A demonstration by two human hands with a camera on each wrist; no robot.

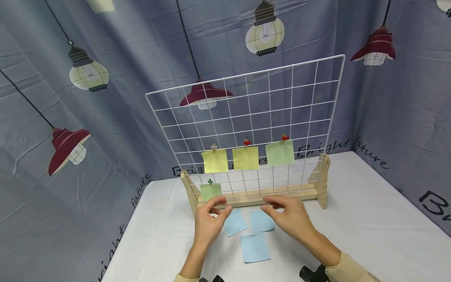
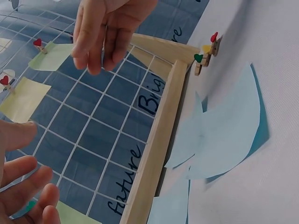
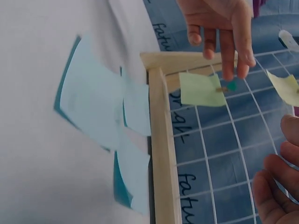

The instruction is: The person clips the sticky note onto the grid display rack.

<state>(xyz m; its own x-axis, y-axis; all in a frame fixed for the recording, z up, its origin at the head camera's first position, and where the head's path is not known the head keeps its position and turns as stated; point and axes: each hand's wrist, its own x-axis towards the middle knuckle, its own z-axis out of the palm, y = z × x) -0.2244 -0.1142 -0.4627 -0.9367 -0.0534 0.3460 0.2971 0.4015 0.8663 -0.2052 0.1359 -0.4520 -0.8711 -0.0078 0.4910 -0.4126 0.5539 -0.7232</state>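
My left hand (image 1: 208, 225) hovers in front of the lower left of a white wire grid (image 1: 269, 94), its fingers loosely bent with nothing between them. Close by it, a green sticky note (image 1: 210, 191) hangs from a small clothespin (image 1: 210, 181) with a green heart. My right hand (image 1: 292, 215) is held before the grid's wooden base, empty too, thumb and fingers apart. Higher on the grid hang two yellow notes (image 1: 245, 158) and another green note (image 1: 280, 152), each under a heart clothespin (image 1: 247, 142). Below the hands, three blue sticky notes (image 1: 255, 248) lie on the table.
The grid stands in a wooden base (image 1: 243, 199) with upright side pieces (image 1: 322, 180). Small heart clothespins (image 2: 205, 55) sit on the white table (image 1: 370, 219) by the base's right end. A patterned grey-blue curtain (image 1: 127, 117) encloses the table's back and sides.
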